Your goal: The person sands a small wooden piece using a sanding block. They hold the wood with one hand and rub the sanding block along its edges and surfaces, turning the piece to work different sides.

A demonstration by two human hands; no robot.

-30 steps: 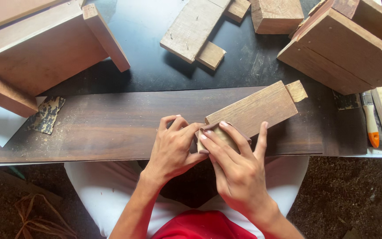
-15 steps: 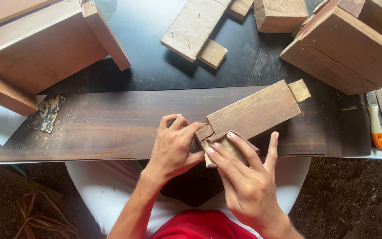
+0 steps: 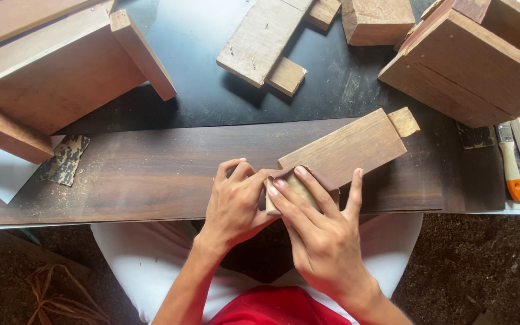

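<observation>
Wooden block (image 3: 347, 147): oblong, light brown, small tenon at its far right end; lies at a slant on the dark plank (image 3: 151, 171), its near left end between both hands.

Sandpaper (image 3: 299, 186): folded brown piece, wrapped over the block's near left end.

Left hand (image 3: 236, 201): fingers curled closed, pressed against the block's near left end and touching the sandpaper.

Right hand (image 3: 317, 232): fingers spread but bent down over the sandpaper, pinning it to the block; thumb hidden beneath.

Dark plank: long, spans the near edge of the black table (image 3: 212, 78), dusted with sawdust.

Used sandpaper scrap (image 3: 64, 159): on the plank, far left.

Wooden boxes: one far left (image 3: 61, 72), one far right (image 3: 476, 60).

Nailed board (image 3: 260, 39): far centre of the table.

Brush with orange handle (image 3: 510, 171): right edge.
</observation>
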